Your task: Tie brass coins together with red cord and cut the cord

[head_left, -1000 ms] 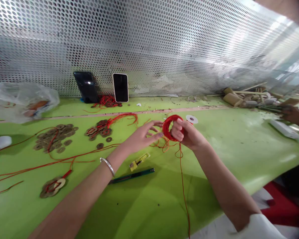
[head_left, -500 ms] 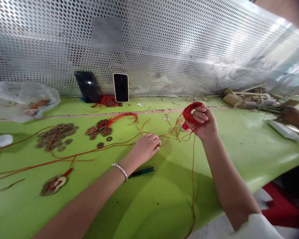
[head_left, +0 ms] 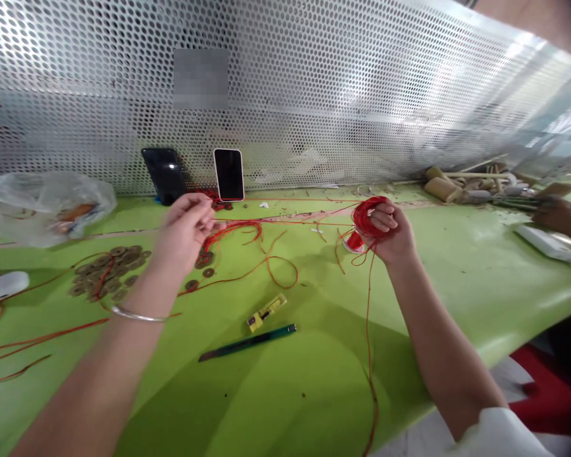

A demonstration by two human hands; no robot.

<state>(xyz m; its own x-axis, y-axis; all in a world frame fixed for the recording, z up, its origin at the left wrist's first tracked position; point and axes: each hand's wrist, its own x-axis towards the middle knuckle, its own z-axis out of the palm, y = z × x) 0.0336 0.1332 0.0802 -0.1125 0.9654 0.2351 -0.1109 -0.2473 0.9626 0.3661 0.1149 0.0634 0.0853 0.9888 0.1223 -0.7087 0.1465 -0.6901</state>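
A coil of red cord [head_left: 364, 217] is looped around the fingers of my right hand [head_left: 391, 231], which is curled closed on it. Strands stretch leftward from the coil to my left hand [head_left: 186, 230], whose fingers pinch the red cord. One loose end hangs from the coil down past the table's front edge. A spool of red thread [head_left: 354, 242] stands just below the coil. Under and beside my left hand lie bronze-coloured coins [head_left: 204, 259] with red cords tied to them; the hand and forearm hide part of them.
On the green table [head_left: 333, 362] lie a green utility knife [head_left: 252, 343], a yellow lighter [head_left: 266, 312] and a pile of loose coins [head_left: 107, 273]. Two phones [head_left: 229, 174] lean on the perforated metal screen [head_left: 290, 95]. A plastic bag [head_left: 47, 206] sits left; another person's hand [head_left: 559, 219] works at right.
My left hand has moved left and up from the table's middle, drawing strands taut from the coil. The lighter and the whole knife are uncovered. My right hand has stayed nearly still.
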